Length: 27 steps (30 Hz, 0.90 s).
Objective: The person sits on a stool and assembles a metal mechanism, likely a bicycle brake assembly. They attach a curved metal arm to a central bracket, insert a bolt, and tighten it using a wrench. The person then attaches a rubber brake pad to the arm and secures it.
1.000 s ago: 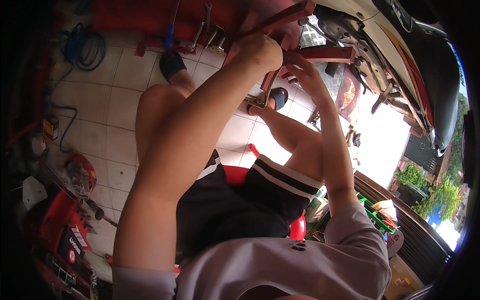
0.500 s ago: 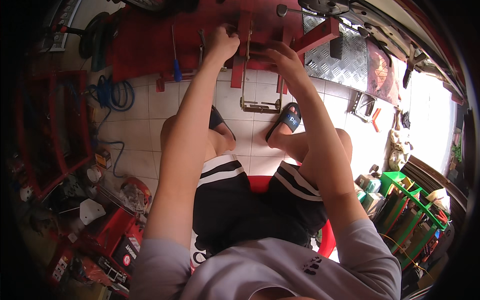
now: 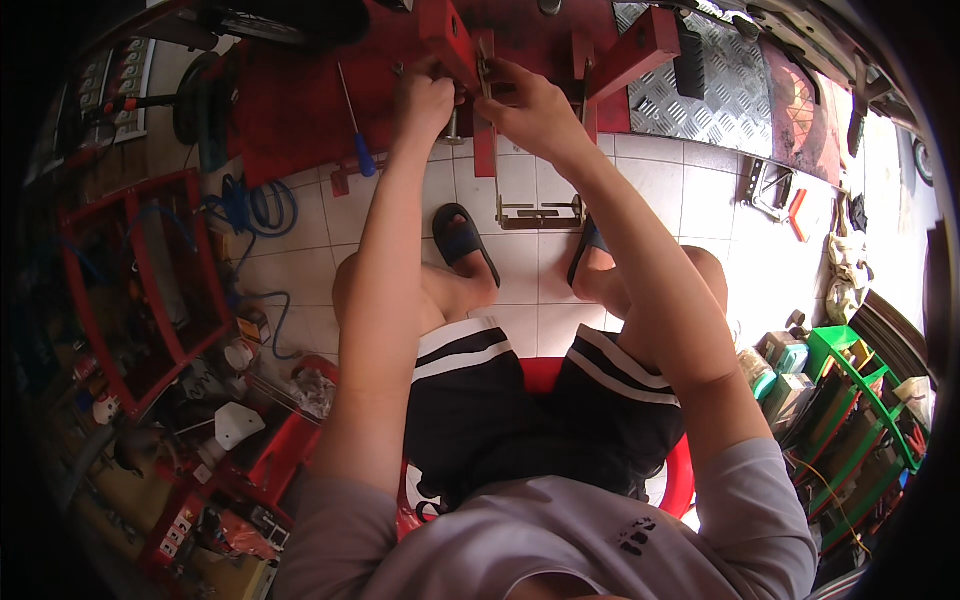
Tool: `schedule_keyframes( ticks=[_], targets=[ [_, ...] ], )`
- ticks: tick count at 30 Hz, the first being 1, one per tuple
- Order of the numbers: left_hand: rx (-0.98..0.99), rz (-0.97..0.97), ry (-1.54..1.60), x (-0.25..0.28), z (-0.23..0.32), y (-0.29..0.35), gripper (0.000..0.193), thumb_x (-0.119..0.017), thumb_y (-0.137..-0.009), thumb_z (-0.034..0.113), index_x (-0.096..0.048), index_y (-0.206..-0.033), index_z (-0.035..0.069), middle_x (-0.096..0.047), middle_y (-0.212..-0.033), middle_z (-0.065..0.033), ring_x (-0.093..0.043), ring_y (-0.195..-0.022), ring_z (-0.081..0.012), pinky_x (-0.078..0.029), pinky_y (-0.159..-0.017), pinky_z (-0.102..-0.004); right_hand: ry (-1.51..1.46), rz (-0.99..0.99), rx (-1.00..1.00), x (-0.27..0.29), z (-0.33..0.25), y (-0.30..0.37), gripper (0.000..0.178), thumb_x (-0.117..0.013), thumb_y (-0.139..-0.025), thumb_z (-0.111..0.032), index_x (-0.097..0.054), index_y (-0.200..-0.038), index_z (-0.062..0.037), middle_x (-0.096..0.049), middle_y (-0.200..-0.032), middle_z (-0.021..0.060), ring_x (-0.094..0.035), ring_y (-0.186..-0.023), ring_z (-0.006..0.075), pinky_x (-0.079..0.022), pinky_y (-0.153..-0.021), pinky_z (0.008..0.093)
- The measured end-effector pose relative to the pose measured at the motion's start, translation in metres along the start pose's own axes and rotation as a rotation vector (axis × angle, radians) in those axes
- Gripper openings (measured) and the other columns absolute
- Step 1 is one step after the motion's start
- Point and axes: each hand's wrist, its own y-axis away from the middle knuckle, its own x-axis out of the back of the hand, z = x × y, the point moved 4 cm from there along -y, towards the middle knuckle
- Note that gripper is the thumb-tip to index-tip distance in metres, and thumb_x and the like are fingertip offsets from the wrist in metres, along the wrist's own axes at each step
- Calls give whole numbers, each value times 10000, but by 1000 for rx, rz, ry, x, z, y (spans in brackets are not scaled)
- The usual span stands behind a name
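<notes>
Both my arms reach forward to a red metal bench [image 3: 300, 110]. My left hand [image 3: 427, 103] is closed beside a red upright post [image 3: 449, 45]; its fingertips are partly hidden, and I cannot make out what they hold. Just below it a short metal rod with a flat round end [image 3: 453, 128] sticks out. With thumb and forefinger, my right hand [image 3: 532, 112] grips a narrow brassy metal bar [image 3: 487, 75] next to the post. Lower down hangs a metal frame with a crossbar [image 3: 540, 216]. To the left lies a screwdriver with a blue handle [image 3: 364, 158].
A red angled arm [image 3: 635, 55] and a ridged metal plate [image 3: 690, 105] are on the right. Coiled blue hose [image 3: 265, 205] and a red rack [image 3: 150, 290] stand left. A green-framed holder [image 3: 865, 390] is at lower right. I sit on a red seat [image 3: 680, 480].
My right hand has moved left and closed on the metal bar. My left hand stays near the post, slightly lower. The whole view has shifted a little.
</notes>
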Motion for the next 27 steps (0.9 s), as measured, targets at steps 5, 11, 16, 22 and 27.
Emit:
schedule_keyframes(
  ticks=[5, 11, 16, 22, 27],
  targets=[
    [0, 50, 45, -2, -5, -3, 207, -426, -861, 83, -606, -911, -7, -634, -747, -73, -615, -638, -147, -515, -560, -274, -78, -41, -14, -3, 15, -7, 614, -630, -729, -283, -506, -1303, -102, -654, -1066, 126, -616, -1007, 237, -453, -888, 331],
    [56, 51, 45, 0, 1, 3, 271, -417, -919, 216, -618, -886, 37, -616, -699, -35, -591, -599, -102, -485, -513, -258, -72, -75, 14, 1, 25, -11, 657, -634, -726, -294, -475, -1334, -101, -629, -1143, 122, -591, -1061, 257, -439, -925, 330],
    [93, 15, 1, 1, 4, 7, 291, -417, -916, 248, -619, -888, 40, -609, -692, -19, -592, -574, -109, -473, -480, -259, -79, -106, 35, 4, 22, -11, 669, -637, -723, -294, -472, -1338, -89, -603, -1190, 126, -585, -1071, 260, -442, -923, 338],
    [254, -29, -102, 6, 10, 9, 323, -378, -927, 283, -598, -938, 47, -605, -749, -18, -601, -630, -119, -460, -510, -264, -42, -87, 54, 6, 28, -14, 650, -640, -729, -285, -486, -1325, -75, -601, -1192, 107, -586, -1068, 238, -454, -901, 327],
    [132, -24, -53, 9, 12, 11, 436, -314, -937, 344, -605, -898, 21, -616, -702, -42, -605, -554, -137, -463, -459, -276, -57, -133, 29, 6, 21, -12, 631, -641, -745, -268, -487, -1318, -55, -602, -1184, 100, -586, -1048, 222, -460, -884, 316]
  ],
)
